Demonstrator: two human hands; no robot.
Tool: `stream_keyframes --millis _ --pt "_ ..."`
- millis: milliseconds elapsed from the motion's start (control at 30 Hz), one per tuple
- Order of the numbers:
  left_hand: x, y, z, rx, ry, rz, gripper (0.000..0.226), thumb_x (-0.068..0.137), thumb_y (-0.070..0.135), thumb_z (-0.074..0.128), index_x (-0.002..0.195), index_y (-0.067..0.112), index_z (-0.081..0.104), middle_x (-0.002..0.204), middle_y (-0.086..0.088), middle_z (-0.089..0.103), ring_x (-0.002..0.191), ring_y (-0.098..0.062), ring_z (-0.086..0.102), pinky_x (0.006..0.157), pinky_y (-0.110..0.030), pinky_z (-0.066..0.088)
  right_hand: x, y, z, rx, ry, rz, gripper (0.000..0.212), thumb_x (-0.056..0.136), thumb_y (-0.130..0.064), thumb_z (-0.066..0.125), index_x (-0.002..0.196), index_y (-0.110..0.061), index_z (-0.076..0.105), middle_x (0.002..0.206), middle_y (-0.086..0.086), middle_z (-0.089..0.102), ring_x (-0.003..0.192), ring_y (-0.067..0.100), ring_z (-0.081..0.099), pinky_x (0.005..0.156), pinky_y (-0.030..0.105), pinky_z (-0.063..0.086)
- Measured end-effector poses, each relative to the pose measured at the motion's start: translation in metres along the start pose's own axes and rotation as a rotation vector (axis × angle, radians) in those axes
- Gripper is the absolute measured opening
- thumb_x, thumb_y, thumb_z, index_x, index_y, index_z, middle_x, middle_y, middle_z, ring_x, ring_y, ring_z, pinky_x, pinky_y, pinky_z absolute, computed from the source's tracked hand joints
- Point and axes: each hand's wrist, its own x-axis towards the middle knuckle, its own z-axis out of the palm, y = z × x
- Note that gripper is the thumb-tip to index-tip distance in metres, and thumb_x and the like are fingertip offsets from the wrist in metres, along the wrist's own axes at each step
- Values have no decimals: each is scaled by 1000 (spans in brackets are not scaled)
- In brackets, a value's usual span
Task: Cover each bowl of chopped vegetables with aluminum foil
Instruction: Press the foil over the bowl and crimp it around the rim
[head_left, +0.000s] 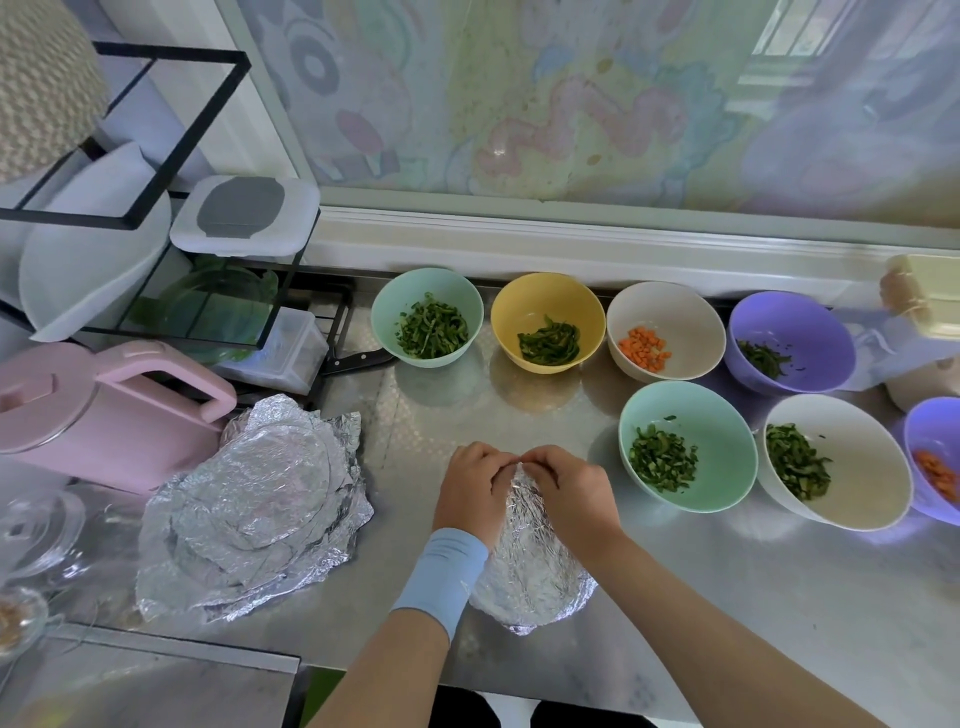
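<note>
A crumpled foil sheet (535, 577) lies on the steel counter (727, 597) in front of me. My left hand (470, 486) and my right hand (569, 488) both pinch its far edge with curled fingers, the fingertips nearly meeting. I cannot tell whether a bowl sits beneath the foil. Several uncovered bowls of chopped vegetables stand behind and to the right: a green bowl (427, 317), a yellow bowl (548, 322), a white bowl with carrot (666, 330), a purple bowl (789, 340), a second green bowl (687, 447) and a second white bowl (836, 460).
A pile of used foil sheets (254, 509) lies to the left. A pink kettle (98, 410) and a black wire rack (156, 208) stand at the left. A knife (358, 361) lies by the rack. Another purple bowl with carrot (935, 460) is at the right edge.
</note>
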Motion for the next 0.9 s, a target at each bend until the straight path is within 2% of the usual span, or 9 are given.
stream_keyframes --millis 100,167,300,500,600,667,800,900 --pt "-6 1 1 -44 57 -88 15 94 16 60 99 18 74 91 6 57 95 -13 50 84 -19 39 -3 -2 -3 -49 3 5 21 95 -20 61 114 -22 67 103 -10 70 86 10 63 78 25 49" --pt "-8 0 1 -89 91 -162 15 93 13 60 96 18 74 91 6 57 95 -15 53 86 -25 44 -8 -4 -3 -101 56 57 21 96 -24 57 114 -25 68 107 -10 70 95 13 63 81 28 50" --pt "-10 1 1 -131 82 -206 14 92 12 58 92 20 70 90 7 54 95 -16 53 85 -25 43 -11 -4 -4 -96 89 158 16 94 -35 58 105 -37 70 93 -18 72 86 8 64 76 29 52" --pt "-10 3 3 -47 46 -208 17 97 13 50 97 18 66 95 3 51 97 -17 48 88 -31 44 -4 -2 -10 -79 36 160 15 94 -35 59 100 -36 72 87 -19 71 82 5 63 75 27 52" --pt "-5 5 -1 74 0 -72 22 96 9 47 103 18 67 103 4 53 102 -13 46 87 -27 44 -4 0 -8 -78 41 120 15 94 -31 60 100 -33 73 88 -16 72 82 8 64 74 28 51" --pt "-2 7 -3 68 -59 30 24 96 11 48 107 19 68 108 8 59 104 -9 49 88 -23 44 -6 1 -5 -86 24 82 15 95 -30 59 102 -32 72 89 -15 72 82 9 65 74 28 52" --pt "3 10 -4 -119 -99 -98 17 95 21 58 101 20 73 98 8 71 90 -7 62 83 -20 49 -5 2 -7 -42 -30 110 16 95 -34 59 107 -30 68 95 -15 72 90 6 64 80 27 51" --pt "2 7 -3 -128 -108 -128 17 96 24 58 100 19 74 95 7 71 86 -7 63 81 -21 50 -6 4 -9 -46 7 163 13 90 -42 63 96 -32 69 83 -17 70 81 3 63 73 26 51"
